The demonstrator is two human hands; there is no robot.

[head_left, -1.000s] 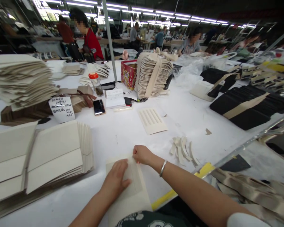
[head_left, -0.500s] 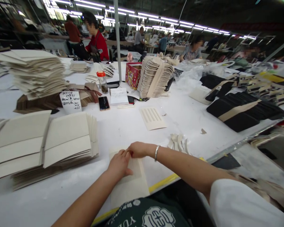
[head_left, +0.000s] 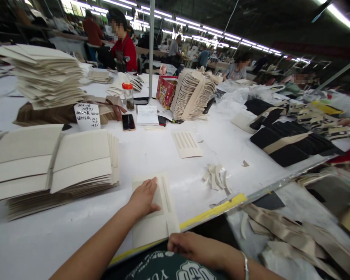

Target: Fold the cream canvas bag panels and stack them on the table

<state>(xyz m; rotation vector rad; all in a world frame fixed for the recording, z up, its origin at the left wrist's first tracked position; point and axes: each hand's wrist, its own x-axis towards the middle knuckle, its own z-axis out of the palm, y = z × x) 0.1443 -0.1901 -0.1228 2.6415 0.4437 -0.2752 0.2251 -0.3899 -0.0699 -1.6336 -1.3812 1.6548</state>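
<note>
A cream rectangular panel [head_left: 148,233] lies at the table's near edge, with a smaller piece and a narrow raised band along its right part. My left hand [head_left: 144,199] rests on it, fingers stretched and thumb apart. At the panel's near right corner, my right hand [head_left: 186,245] is closed on a pale strip [head_left: 172,226] that runs up along the panel; the fingertips are partly hidden. Farther back lies a cream piece with several parallel bands [head_left: 187,144]. Curled pale scraps [head_left: 217,177] sit to the right of the panel.
Stacks of cream panels [head_left: 81,159] stand at left, below a taller pile [head_left: 46,77]. A phone [head_left: 128,122], a jar [head_left: 128,96] and a strapped bundle [head_left: 194,95] are at the back. Black pieces [head_left: 291,142] lie right. Yellow tape [head_left: 216,212] lines the near edge. Other people work beyond.
My right hand has moved from beside my left fingertips down toward me to the panel's near edge. My left hand stays on the panel. The view has shifted slightly.
</note>
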